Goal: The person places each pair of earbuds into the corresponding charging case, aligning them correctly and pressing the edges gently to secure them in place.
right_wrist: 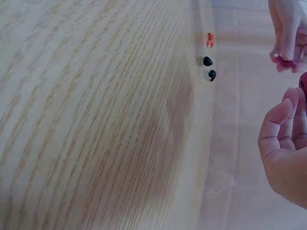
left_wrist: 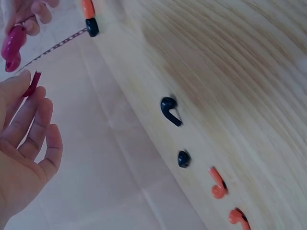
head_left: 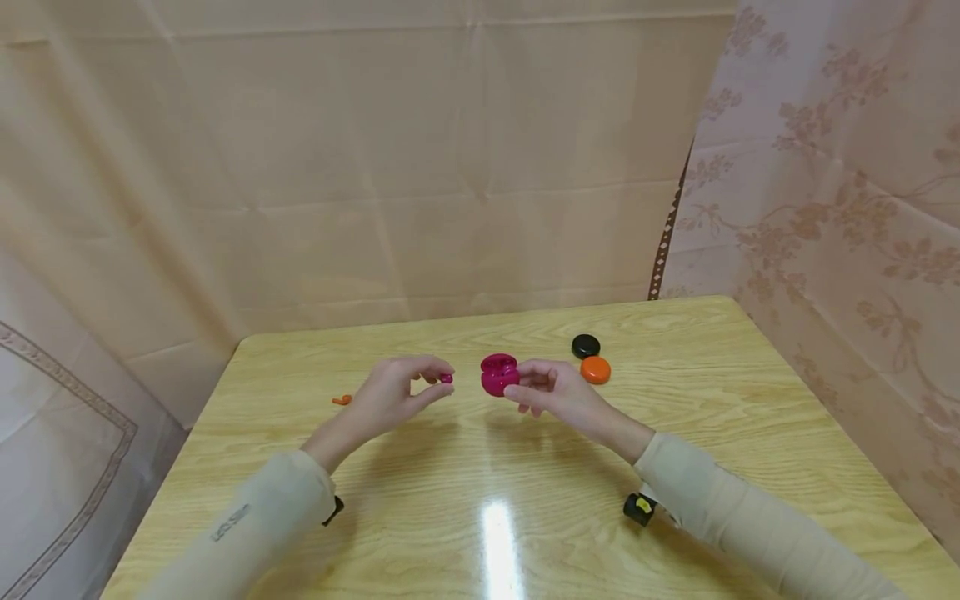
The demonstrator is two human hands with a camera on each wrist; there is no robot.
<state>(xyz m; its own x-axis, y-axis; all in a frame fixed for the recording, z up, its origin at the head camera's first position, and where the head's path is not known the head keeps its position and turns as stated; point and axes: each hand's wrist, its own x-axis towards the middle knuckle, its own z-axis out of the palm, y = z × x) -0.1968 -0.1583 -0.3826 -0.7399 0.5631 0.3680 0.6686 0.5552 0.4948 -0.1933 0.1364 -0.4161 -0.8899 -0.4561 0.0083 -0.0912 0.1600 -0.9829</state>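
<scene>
My left hand (head_left: 392,388) pinches a magenta earbud (left_wrist: 32,85) between thumb and fingertips, its stem showing in the left wrist view. To the right of it, my right hand (head_left: 553,390) grips a magenta earbud charging case (head_left: 498,383) by its side. The case's lid stands up, with the inside facing me. A short gap separates the earbud from the case, and both are held above the wooden table (head_left: 570,533). In the right wrist view the case is mostly cut off at the frame's edge.
Beyond my right hand lie a black round case (head_left: 586,346) and an orange one (head_left: 596,370), side by side. On the left side of the table are two orange earbuds (left_wrist: 218,190) and two black earbuds (left_wrist: 168,106). Curtains (head_left: 450,167) hang behind the table.
</scene>
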